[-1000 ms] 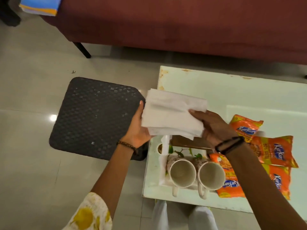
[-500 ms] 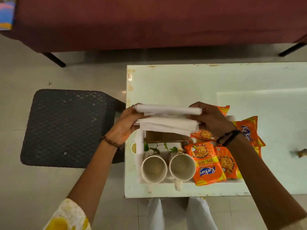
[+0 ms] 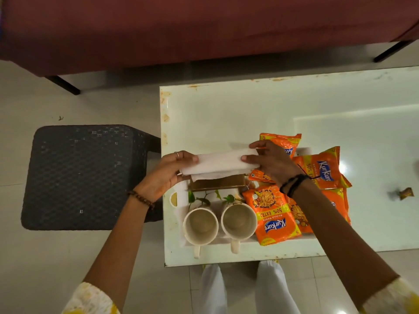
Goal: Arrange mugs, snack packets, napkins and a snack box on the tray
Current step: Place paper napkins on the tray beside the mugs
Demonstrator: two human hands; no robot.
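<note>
Both hands have the napkins [image 3: 219, 163] pinched, one at each end: the left hand [image 3: 169, 173] curls thumb over the top and fingers underneath at the left end, and the right hand [image 3: 269, 163] clamps the right end with thumb near the front edge and fingers across the back. That folded white stack runs long-ways left to right, roughly parallel to the near edge of the tabletop [image 3: 226, 114], and it hangs just above the far-left part of the tray [image 3: 181, 200]. Soft, layered paper, edges slightly uneven, a lower ply peeking out below the front.

Right under the stack sits the snack box [image 3: 216, 185], brown and flat, its long side also running left to right, mostly covered from above. Nearer the front edge of the tray stand two cream mugs [image 3: 200, 226], mouths up, side by side, handles pointing toward the near edge of the tabletop. Green leaf print shows on the tray floor behind them.

On the right half of the tray, orange snack packets [image 3: 271, 214] lie flat and overlapping, and more of them spill past the tray's right edge. A small crumpled wrapper [image 3: 404, 193] lies alone toward the right edge of the tabletop. Off the left edge, on the floor, stands a dark stool [image 3: 84, 175].
</note>
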